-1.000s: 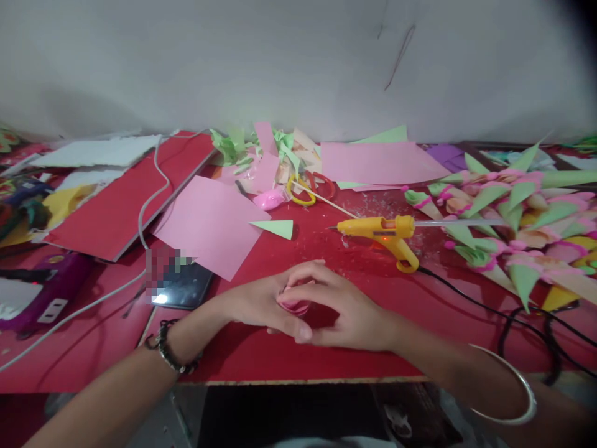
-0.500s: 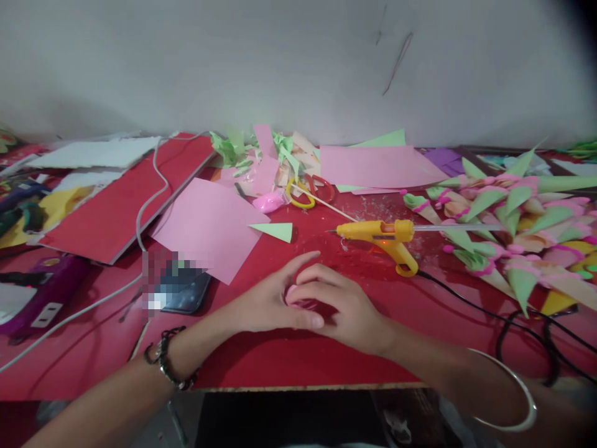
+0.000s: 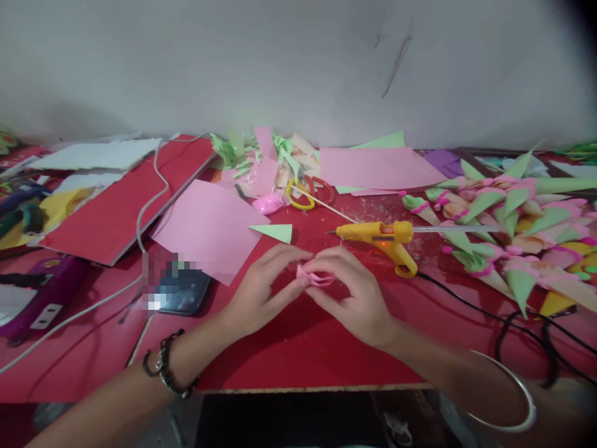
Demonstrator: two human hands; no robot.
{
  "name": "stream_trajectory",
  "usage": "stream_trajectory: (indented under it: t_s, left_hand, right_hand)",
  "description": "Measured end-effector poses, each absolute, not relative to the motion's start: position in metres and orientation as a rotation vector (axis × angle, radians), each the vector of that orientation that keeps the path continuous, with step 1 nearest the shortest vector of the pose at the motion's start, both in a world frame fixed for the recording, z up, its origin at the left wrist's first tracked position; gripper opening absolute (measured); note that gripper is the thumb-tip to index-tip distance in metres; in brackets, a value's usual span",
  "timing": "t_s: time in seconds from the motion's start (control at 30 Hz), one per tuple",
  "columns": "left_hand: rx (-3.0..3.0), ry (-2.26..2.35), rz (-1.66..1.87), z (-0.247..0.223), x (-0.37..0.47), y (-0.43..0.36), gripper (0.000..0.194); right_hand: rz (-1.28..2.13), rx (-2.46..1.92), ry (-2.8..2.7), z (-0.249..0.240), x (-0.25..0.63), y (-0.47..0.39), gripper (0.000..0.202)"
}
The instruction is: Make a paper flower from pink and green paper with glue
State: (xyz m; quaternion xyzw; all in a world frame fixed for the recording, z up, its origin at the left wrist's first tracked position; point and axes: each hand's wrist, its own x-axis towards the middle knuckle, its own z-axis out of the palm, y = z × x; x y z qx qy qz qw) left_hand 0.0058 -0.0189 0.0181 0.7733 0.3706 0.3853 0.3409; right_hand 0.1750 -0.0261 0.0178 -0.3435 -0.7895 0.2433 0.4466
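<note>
A small curled pink paper piece (image 3: 317,277) is held between both hands above the red table (image 3: 298,361). My left hand (image 3: 268,289) pinches its left end between thumb and fingers. On the other side, my right hand (image 3: 357,292) has its fingertips closed round the right part. Just beyond the hands lies a light green paper cone (image 3: 277,233). A yellow glue gun (image 3: 382,233) with a clear glue stick rests to the right of the cone, its small light glowing orange. Left of the cone is a flat pink paper sheet (image 3: 212,227).
Many green and pink paper cones (image 3: 522,230) are piled at the right. Scissors (image 3: 302,196) and paper scraps (image 3: 265,158) lie at the back. A phone (image 3: 186,292), a purple power strip (image 3: 60,289), cables and a red board (image 3: 135,199) are at the left.
Both hands have spread from overlapping to fingertip to fingertip. The pink piece, mostly hidden before, now shows between them and sits slightly higher.
</note>
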Motion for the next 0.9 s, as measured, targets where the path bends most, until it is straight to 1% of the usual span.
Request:
stream_trajectory:
  t_s: [0.17, 0.3, 0.43, 0.7, 0.9]
  left_hand:
    - [1.969, 0.974, 0.891, 0.0198, 0.0070, -0.0203, 0.020]
    - [1.830, 0.944, 0.801, 0.0184, 0.0078, -0.0193, 0.025]
    - [1.745, 0.941, 0.824, 0.0166, 0.0077, -0.0180, 0.025]
    - [1.612, 0.884, 0.872, 0.0163, 0.0096, -0.0183, 0.022]
    - [1.593, 0.875, 0.831, 0.0179, 0.0076, -0.0164, 0.017]
  right_hand:
    - [0.586, -0.880, -1.987, 0.0177, 0.1757, -0.0268, 0.021]
    - [0.557, -0.905, -2.000, 0.0170, 0.1770, -0.0264, 0.027]
    - [0.589, -0.883, -2.001, 0.0174, 0.1778, -0.0247, 0.031]
    - [0.664, -0.865, -1.946, 0.0185, 0.1767, -0.0225, 0.025]
    - [0.736, -0.907, -1.841, 0.0173, 0.1746, -0.0253, 0.029]
